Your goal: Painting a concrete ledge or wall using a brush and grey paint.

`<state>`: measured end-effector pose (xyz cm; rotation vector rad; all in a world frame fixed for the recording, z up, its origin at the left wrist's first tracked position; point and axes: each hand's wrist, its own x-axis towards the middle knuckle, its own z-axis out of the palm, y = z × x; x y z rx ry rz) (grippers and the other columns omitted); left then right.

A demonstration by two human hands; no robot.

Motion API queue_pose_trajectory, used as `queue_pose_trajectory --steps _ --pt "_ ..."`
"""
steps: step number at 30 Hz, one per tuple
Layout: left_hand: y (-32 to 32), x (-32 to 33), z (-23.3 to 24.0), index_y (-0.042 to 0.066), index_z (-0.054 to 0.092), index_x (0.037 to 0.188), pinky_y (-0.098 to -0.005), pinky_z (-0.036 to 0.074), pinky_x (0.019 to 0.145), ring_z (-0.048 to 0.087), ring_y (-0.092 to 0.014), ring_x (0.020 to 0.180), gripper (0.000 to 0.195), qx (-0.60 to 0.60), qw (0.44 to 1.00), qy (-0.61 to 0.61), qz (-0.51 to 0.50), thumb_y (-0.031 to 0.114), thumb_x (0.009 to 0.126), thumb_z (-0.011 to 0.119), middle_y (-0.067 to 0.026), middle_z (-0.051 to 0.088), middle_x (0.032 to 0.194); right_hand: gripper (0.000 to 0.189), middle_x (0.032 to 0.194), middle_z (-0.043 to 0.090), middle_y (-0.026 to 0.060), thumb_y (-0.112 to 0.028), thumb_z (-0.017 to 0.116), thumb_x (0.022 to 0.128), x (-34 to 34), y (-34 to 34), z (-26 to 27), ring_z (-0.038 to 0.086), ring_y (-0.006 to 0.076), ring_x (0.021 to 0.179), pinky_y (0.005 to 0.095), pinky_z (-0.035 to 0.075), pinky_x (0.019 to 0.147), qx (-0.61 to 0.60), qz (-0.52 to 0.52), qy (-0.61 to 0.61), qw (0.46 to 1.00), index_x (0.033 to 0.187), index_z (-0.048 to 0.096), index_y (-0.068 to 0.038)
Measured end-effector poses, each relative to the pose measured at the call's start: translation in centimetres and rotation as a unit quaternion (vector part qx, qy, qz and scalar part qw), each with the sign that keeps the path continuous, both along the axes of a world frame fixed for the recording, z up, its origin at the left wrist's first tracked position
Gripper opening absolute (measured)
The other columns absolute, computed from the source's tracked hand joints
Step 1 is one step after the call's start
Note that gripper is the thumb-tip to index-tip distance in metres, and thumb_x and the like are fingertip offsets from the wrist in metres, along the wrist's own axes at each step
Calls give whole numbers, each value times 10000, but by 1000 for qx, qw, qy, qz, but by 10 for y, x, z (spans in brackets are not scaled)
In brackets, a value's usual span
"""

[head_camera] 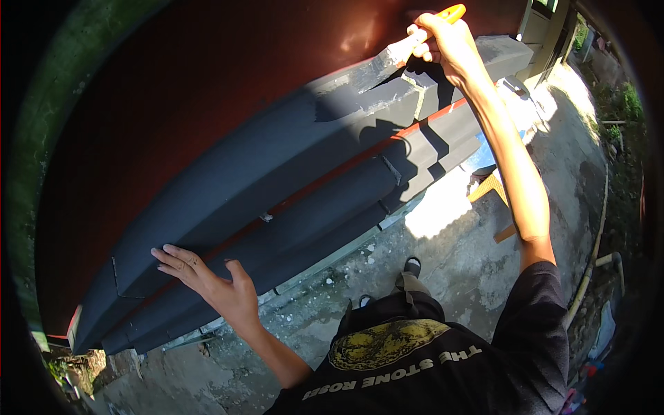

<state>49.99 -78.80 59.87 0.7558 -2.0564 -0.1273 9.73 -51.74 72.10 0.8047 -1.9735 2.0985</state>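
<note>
My right hand (450, 44) grips a paintbrush by its orange handle (455, 12). The brush's dark, paint-coated bristles (372, 73) touch the top of a dark grey stepped moulding (233, 148), beside a patch of wet-looking darker paint (337, 106). My left hand (220, 290) lies with its fingertips on the moulding's lower left part, thumb spread, holding nothing. Smudges of paint mark its fingers. A narrow red band (295, 197) runs in the groove between the moulding's tiers. Behind rises a glossy dark red wall (181, 98).
Below the moulding lies a paint-spattered concrete floor (446, 264), where my feet stand. An orange woven-pattern stool (490, 189) is partly hidden by my right arm. Further right, a pole (589, 270) borders plants (632, 101). A green wall (39, 140) curves along the left.
</note>
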Motion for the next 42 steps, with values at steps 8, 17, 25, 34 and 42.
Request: queue_pose_trajectory --steps 8,17,25,34,42 --pt "-2 -1 -4 164 157 1641 -637 192 1207 37 -482 1539 915 -6 1000 2 1 267 837 581 -146 61 1709 243 791 703 42 -273 673 967 7 35 18 626 79 555 192 463 498 -77 -71 67 992 1008 691 -34" --pt "-4 1 -5 165 154 1641 -636 190 1207 37 -489 1536 890 1 1000 -6 8 313 863 561 -148 68 1707 248 718 692 59 -245 749 941 59 -12 8 662 87 569 200 506 536 -22 -66 166 984 972 698 -3" --pt "-4 2 -4 163 154 1643 -630 183 1211 38 -488 1538 928 -10 1000 0 2 217 811 562 -132 70 1711 304 770 731 112 -252 777 919 95 -7 9 697 112 606 206 530 555 -42 -188 209 959 1051 723 17" --pt "-6 2 -7 169 156 1642 -623 151 1224 23 -469 1545 930 -3 1000 2 4 197 801 553 -122 70 1713 251 744 701 69 -216 764 926 109 -47 7 683 100 607 202 530 562 -35 -6 173 984 1013 723 16" --pt "-5 1 -3 140 154 1640 -608 119 1236 29 -462 1548 913 -18 1000 7 -10 224 827 561 -145 77 1708 218 723 717 73 -218 768 919 94 -7 8 710 107 629 217 548 564 -20 -177 210 961 957 738 -6"
